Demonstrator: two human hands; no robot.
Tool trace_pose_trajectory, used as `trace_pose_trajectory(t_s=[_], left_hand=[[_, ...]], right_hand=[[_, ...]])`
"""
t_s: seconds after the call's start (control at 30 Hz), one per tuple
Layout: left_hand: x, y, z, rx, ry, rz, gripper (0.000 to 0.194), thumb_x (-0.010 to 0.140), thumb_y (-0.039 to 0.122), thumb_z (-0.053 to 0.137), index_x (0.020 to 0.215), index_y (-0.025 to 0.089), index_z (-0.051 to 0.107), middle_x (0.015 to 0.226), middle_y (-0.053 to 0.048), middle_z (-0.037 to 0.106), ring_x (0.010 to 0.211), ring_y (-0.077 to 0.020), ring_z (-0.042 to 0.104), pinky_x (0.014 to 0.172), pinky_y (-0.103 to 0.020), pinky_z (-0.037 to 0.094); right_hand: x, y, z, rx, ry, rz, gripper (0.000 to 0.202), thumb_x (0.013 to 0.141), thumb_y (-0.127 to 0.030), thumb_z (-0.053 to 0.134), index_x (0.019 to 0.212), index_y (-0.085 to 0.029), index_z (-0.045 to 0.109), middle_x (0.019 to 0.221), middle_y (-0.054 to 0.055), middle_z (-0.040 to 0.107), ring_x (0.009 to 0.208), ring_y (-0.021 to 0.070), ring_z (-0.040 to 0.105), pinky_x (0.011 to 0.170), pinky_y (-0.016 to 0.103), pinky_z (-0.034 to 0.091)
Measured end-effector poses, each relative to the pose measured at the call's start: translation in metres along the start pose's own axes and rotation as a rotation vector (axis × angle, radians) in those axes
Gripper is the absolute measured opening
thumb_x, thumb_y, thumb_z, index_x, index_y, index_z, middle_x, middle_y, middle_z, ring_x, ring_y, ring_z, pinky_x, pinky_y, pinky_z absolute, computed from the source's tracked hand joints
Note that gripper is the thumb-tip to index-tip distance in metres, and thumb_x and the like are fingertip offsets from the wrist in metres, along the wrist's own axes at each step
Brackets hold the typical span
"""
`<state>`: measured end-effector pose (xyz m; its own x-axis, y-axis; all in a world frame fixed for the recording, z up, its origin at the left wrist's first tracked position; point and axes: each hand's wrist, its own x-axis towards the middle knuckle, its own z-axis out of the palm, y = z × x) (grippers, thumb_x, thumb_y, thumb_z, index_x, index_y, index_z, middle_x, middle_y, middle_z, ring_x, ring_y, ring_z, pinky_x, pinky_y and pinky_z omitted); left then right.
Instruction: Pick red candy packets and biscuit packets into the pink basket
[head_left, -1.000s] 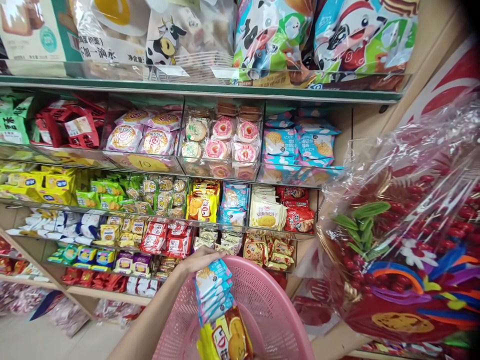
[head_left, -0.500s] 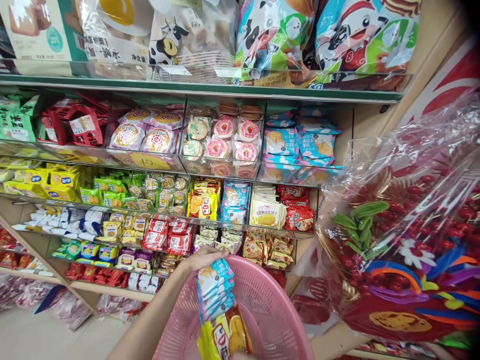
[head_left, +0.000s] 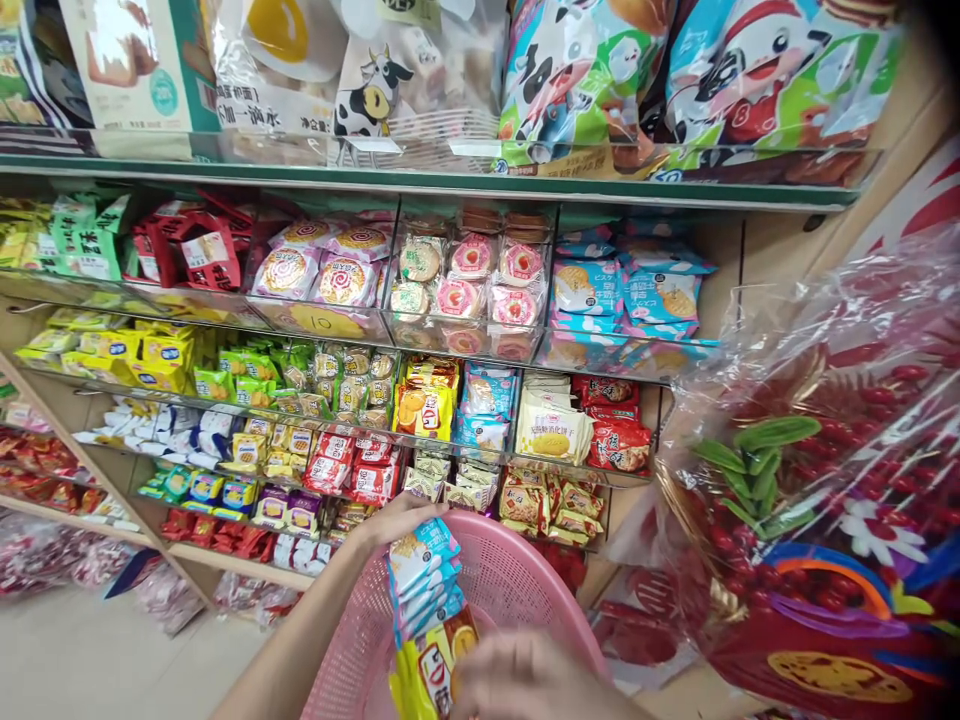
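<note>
My left hand (head_left: 394, 520) is closed over the far-left rim of a pink plastic basket (head_left: 547, 580); its fingertips are partly hidden. Just below that hand, several blue biscuit packets (head_left: 424, 580) lie in an overlapping stack inside the basket. Yellow biscuit packets (head_left: 431, 665) with a red and white logo sit against the lower end of the stack. My right hand (head_left: 525, 675) is over the near part of the basket, beside the yellow packets. Motion smears its fingers, so their grip does not show.
Tiered shelves carry small wrapped snacks behind clear front panels (head_left: 450, 340). Large snack bags (head_left: 585, 90) stand on the green-edged top shelf (head_left: 420, 182). A plastic-wrapped decoration with red berries (head_left: 810, 540) juts in on the right. Pale floor (head_left: 90, 640) shows at lower left.
My right hand has come up from the bottom edge into view over the basket, beside the yellow packets. The view has turned a little left. My left hand stays on the rim.
</note>
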<state>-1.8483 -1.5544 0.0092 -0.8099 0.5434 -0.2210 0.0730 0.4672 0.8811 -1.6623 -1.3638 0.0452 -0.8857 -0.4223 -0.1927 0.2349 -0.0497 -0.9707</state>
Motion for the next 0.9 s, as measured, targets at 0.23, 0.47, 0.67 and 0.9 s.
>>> trace_pose_trajectory(t_s=[0.23, 0.47, 0.67, 0.9], left_hand=[[-0.008, -0.002, -0.005, -0.009, 0.042, -0.02, 0.05, 0.064, 0.065, 0.053, 0.055, 0.017, 0.043, 0.052, 0.003, 0.041, 0.05, -0.0092, 0.032, 0.048, -0.023, 0.024], [-0.012, -0.009, -0.011, -0.019, 0.068, -0.046, 0.053, 0.061, 0.069, 0.053, 0.057, 0.016, 0.048, 0.052, 0.002, 0.047, 0.05, -0.0105, 0.038, 0.049, -0.023, 0.027], [-0.015, -0.014, -0.014, -0.064, 0.072, -0.067, 0.053, 0.061, 0.068, 0.054, 0.057, 0.015, 0.051, 0.052, 0.002, 0.049, 0.05, -0.0106, 0.04, 0.049, -0.023, 0.029], [-0.01, -0.018, -0.018, -0.101, 0.059, -0.073, 0.051, 0.063, 0.066, 0.054, 0.057, 0.015, 0.05, 0.053, 0.002, 0.05, 0.05, -0.0103, 0.042, 0.048, -0.022, 0.031]], right_hand=[[0.109, -0.09, -0.037, -0.489, 0.539, -0.524, 0.024, 0.073, -0.03, 0.057, 0.089, -0.014, 0.066, 0.088, 0.006, 0.068, 0.079, 0.0166, 0.059, 0.076, 0.031, 0.045], [0.174, -0.112, -0.056, -0.595, 0.754, -0.543, 0.023, 0.07, -0.035, 0.056, 0.079, -0.017, 0.066, 0.082, 0.004, 0.067, 0.066, 0.0149, 0.057, 0.066, 0.029, 0.043], [0.186, -0.104, -0.054, -0.627, 0.774, -0.618, 0.023, 0.07, -0.038, 0.054, 0.072, -0.018, 0.065, 0.084, 0.003, 0.064, 0.062, 0.0134, 0.054, 0.066, 0.029, 0.041], [0.192, -0.095, -0.049, -0.64, 0.783, -0.559, 0.02, 0.069, -0.036, 0.054, 0.066, -0.017, 0.062, 0.079, 0.002, 0.063, 0.06, 0.0124, 0.051, 0.065, 0.028, 0.04]])
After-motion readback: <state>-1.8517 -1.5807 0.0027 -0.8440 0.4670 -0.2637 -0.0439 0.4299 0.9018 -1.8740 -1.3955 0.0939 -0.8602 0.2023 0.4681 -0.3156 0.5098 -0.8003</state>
